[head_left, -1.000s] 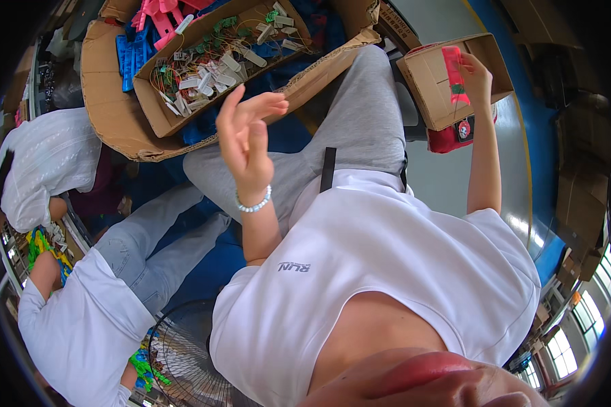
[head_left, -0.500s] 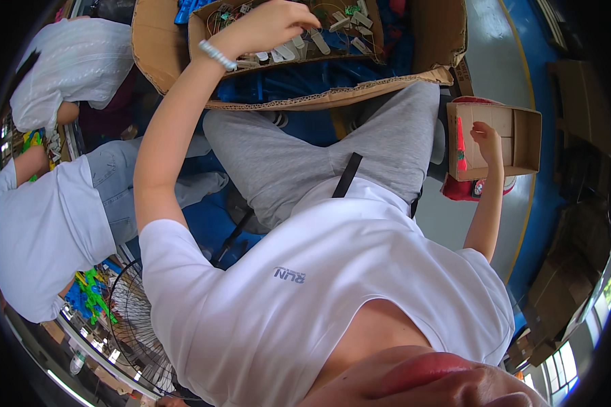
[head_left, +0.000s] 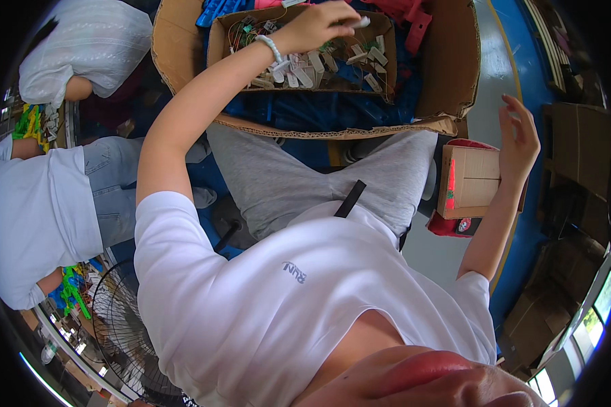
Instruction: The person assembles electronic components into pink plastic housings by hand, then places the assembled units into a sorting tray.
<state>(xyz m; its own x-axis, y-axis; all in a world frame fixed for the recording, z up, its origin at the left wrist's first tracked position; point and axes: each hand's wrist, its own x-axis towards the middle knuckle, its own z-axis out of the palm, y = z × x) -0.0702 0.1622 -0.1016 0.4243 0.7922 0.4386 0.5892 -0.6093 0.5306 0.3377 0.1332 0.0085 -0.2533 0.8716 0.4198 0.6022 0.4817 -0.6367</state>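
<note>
My left hand [head_left: 321,26], with a pale beaded bracelet at the wrist, is over a small cardboard box [head_left: 214,51]. Its fingers are closed on a small white plastic piece [head_left: 362,22] at their tips. Below it in that box lie several white plastic pieces [head_left: 305,76] with thin wires and bits of green circuit board. My right hand [head_left: 519,142] is raised beside another cardboard box [head_left: 478,178] at my right. Its fingers are stretched and apart, with nothing visible in them. A red strip [head_left: 450,178] lies along that box's left side.
The small box sits inside a large cardboard carton [head_left: 448,68] holding blue plastic parts [head_left: 305,108] and pink-red parts [head_left: 411,20]. Two people in white tops [head_left: 47,210] are at my left. A black wire fan [head_left: 119,325] stands behind, and more cartons [head_left: 577,139] line the far right.
My left hand has shifted right over the small box, and a white piece now shows at its fingertips. My right hand has risen from over the box at my right, its fingers spreading.
</note>
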